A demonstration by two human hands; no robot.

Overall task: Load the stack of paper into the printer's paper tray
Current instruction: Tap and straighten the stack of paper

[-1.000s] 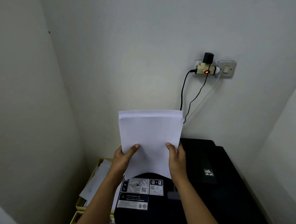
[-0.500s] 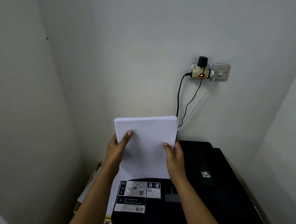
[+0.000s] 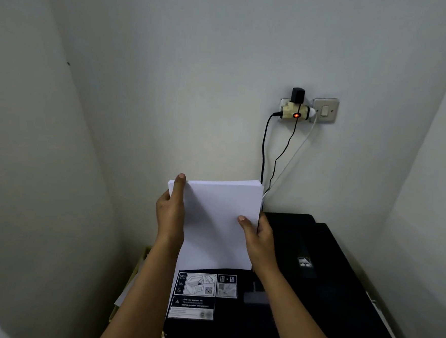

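A white stack of paper (image 3: 218, 221) stands nearly upright above the rear of the black printer (image 3: 314, 280). Its lower edge is hidden behind the printer's raised black flap with instruction stickers (image 3: 202, 294). My left hand (image 3: 171, 212) grips the stack's left edge, with the thumb reaching up to the top left corner. My right hand (image 3: 257, 234) holds the right edge, thumb on the front sheet and fingers behind. The tray slot itself is hidden behind the flap.
A wall socket with an adapter and a red light (image 3: 297, 113) sits above the printer, with black and white cables (image 3: 263, 156) hanging down beside the stack. A yellowish box with loose sheets (image 3: 132, 278) sits left of the printer. Walls close in left and right.
The paper stack has sunk lower behind the printer's flap. My left hand slid up the left edge to the top corner. My right hand kept its hold on the right edge.
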